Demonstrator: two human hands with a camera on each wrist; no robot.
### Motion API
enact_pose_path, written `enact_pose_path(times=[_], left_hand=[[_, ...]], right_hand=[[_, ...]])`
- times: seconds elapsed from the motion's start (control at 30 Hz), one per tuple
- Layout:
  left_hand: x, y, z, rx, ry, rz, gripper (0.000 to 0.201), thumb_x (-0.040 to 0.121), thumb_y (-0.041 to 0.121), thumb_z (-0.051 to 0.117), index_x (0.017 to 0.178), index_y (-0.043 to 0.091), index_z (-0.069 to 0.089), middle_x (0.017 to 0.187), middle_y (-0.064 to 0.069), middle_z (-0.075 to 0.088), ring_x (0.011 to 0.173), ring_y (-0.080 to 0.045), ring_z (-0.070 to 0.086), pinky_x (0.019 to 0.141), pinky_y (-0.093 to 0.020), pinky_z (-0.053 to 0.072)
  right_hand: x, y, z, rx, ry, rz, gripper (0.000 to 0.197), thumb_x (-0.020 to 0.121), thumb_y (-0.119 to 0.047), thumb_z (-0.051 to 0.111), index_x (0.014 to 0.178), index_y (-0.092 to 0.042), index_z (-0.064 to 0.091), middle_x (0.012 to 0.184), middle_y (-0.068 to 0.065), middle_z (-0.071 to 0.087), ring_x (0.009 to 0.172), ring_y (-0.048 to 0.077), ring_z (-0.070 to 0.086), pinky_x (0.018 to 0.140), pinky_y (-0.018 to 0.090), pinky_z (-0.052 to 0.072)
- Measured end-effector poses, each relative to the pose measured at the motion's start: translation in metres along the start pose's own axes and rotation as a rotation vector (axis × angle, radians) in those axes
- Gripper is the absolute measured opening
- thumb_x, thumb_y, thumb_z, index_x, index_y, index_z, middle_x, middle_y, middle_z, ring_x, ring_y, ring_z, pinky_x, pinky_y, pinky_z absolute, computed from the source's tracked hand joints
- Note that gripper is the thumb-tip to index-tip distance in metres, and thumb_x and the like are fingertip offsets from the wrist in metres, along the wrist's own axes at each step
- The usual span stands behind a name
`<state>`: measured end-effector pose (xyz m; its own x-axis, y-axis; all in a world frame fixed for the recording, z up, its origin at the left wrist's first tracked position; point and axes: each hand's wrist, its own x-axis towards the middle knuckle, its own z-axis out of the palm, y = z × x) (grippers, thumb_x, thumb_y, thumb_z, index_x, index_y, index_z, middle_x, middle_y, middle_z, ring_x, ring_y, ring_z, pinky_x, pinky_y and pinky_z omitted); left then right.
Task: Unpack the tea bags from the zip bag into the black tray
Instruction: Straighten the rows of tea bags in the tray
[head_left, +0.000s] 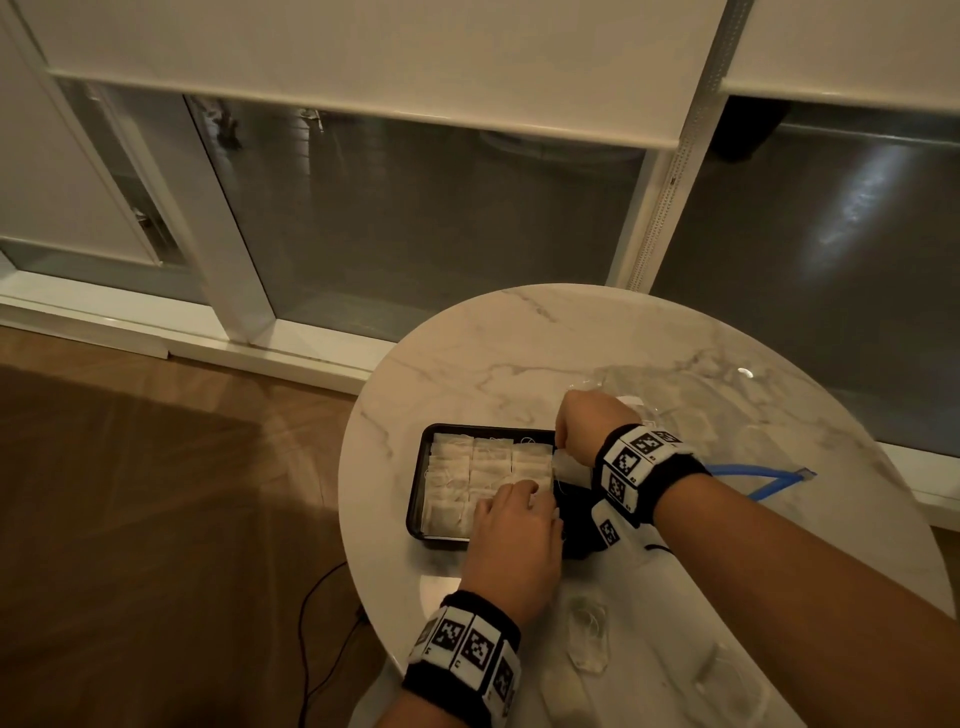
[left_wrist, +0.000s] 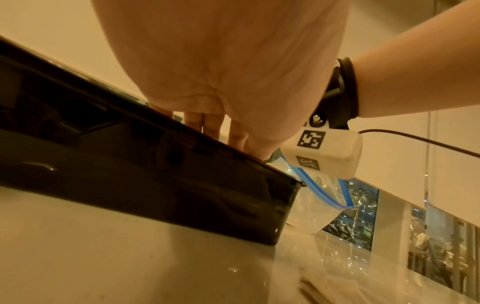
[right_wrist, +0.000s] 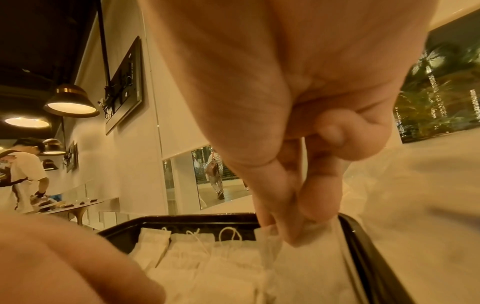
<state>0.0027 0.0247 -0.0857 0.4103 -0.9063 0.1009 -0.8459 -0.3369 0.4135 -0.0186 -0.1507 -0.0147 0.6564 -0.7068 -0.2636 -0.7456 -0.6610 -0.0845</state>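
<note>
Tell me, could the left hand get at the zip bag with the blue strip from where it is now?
Probably not directly. The left hand rests on the tea bags in the black tray, and the zip bag lies on the far side of the right hand, whose forearm crosses the way.

The right hand (right_wrist: 298, 127) is pinching the top edge of a tea bag (right_wrist: 311, 267) between thumb and fingertips (right_wrist: 288, 232), holding it upright against the black tray (right_wrist: 374, 259) at its right wall. Rows of tea bags (right_wrist: 207, 259) are lying inside, strings looping upward. The left hand (right_wrist: 64, 261) is blurring the near left corner.
</note>
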Motion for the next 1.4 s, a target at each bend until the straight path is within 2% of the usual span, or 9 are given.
enact_pose_path(times=[0.37, 0.5, 0.6, 0.83, 1.03, 1.13, 1.2, 1.3, 1.4], left_hand=[[0.000, -0.004, 0.003, -0.031, -0.041, 0.003, 0.033, 0.107, 0.038, 0.031, 0.120, 0.027, 0.059, 0.118, 0.007, 0.060, 0.114, -0.013, 0.052, 0.108, -0.035, 0.034], [-0.001, -0.004, 0.002, -0.015, -0.050, 0.002, 0.033, 0.107, 0.038, 0.031, 0.118, 0.026, 0.060, 0.116, 0.006, 0.063, 0.112, -0.015, 0.054, 0.107, -0.037, 0.035], [-0.002, -0.002, 0.001, -0.026, -0.056, -0.002, 0.033, 0.107, 0.038, 0.030, 0.117, 0.028, 0.059, 0.116, 0.007, 0.062, 0.112, -0.014, 0.053, 0.108, -0.036, 0.034], [0.010, 0.000, -0.017, 0.019, -0.093, -0.027, 0.032, 0.101, 0.039, 0.046, 0.128, 0.024, 0.057, 0.125, 0.002, 0.058, 0.117, -0.020, 0.050, 0.103, -0.040, 0.040], [0.043, 0.019, -0.044, 0.097, -0.116, 0.063, 0.026, 0.098, 0.030, 0.052, 0.118, 0.020, 0.065, 0.117, 0.000, 0.063, 0.110, -0.022, 0.058, 0.093, -0.040, 0.050], [0.069, 0.026, -0.056, 0.188, -0.211, 0.043, 0.020, 0.096, 0.023, 0.055, 0.110, 0.015, 0.067, 0.111, -0.007, 0.066, 0.100, -0.027, 0.064, 0.084, -0.041, 0.055], [0.086, 0.028, -0.060, 0.254, -0.321, 0.027, 0.023, 0.096, 0.022, 0.057, 0.117, 0.015, 0.065, 0.116, -0.009, 0.064, 0.102, -0.029, 0.064, 0.084, -0.041, 0.056], [0.107, 0.028, -0.059, 0.335, -0.435, 0.062, 0.033, 0.096, 0.020, 0.061, 0.129, 0.016, 0.061, 0.124, -0.010, 0.062, 0.108, -0.029, 0.064, 0.089, -0.040, 0.056], [0.119, 0.029, -0.052, 0.386, -0.475, 0.105, 0.037, 0.094, 0.017, 0.063, 0.131, 0.022, 0.063, 0.124, -0.007, 0.065, 0.107, -0.028, 0.065, 0.082, -0.036, 0.053]], right_hand=[[0.002, 0.003, -0.006, 0.147, 0.017, 0.009, 0.019, 0.085, -0.001, 0.067, 0.089, -0.016, 0.078, 0.099, 0.007, 0.072, 0.087, 0.025, 0.068, 0.083, 0.036, 0.059], [-0.002, 0.013, -0.016, 0.434, 0.109, 0.093, 0.012, 0.086, -0.007, 0.069, 0.088, -0.019, 0.071, 0.102, 0.006, 0.069, 0.084, 0.020, 0.068, 0.073, 0.030, 0.059], [-0.022, 0.022, -0.023, 0.607, 0.163, 0.174, 0.013, 0.088, -0.006, 0.063, 0.091, -0.017, 0.070, 0.100, 0.008, 0.067, 0.071, 0.021, 0.072, 0.057, 0.030, 0.059], [-0.071, 0.029, -0.005, 0.532, 0.108, 0.129, 0.009, 0.088, -0.022, 0.073, 0.096, -0.018, 0.074, 0.091, 0.002, 0.071, 0.074, 0.010, 0.064, 0.055, 0.014, 0.041], [-0.106, 0.031, 0.014, 0.547, 0.127, 0.185, 0.010, 0.087, -0.027, 0.075, 0.092, -0.020, 0.071, 0.091, 0.004, 0.069, 0.076, 0.012, 0.064, 0.062, 0.022, 0.048], [-0.115, 0.029, 0.027, 0.508, 0.192, 0.225, 0.006, 0.086, -0.023, 0.074, 0.086, -0.016, 0.073, 0.085, 0.003, 0.070, 0.077, 0.014, 0.066, 0.071, 0.029, 0.057], [-0.119, 0.028, 0.036, 0.498, 0.173, 0.236, 0.011, 0.085, -0.024, 0.074, 0.086, -0.013, 0.073, 0.082, 0.002, 0.069, 0.076, 0.016, 0.067, 0.070, 0.029, 0.058], [-0.122, 0.027, 0.044, 0.468, 0.163, 0.270, 0.017, 0.087, -0.026, 0.072, 0.087, -0.013, 0.063, 0.092, 0.006, 0.064, 0.082, 0.020, 0.065, 0.068, 0.026, 0.052], [-0.116, 0.031, 0.054, 0.498, 0.150, 0.306, 0.036, 0.087, -0.024, 0.072, 0.067, -0.017, 0.044, 0.079, 0.004, 0.056, 0.068, 0.017, 0.056, 0.057, 0.020, 0.041]])
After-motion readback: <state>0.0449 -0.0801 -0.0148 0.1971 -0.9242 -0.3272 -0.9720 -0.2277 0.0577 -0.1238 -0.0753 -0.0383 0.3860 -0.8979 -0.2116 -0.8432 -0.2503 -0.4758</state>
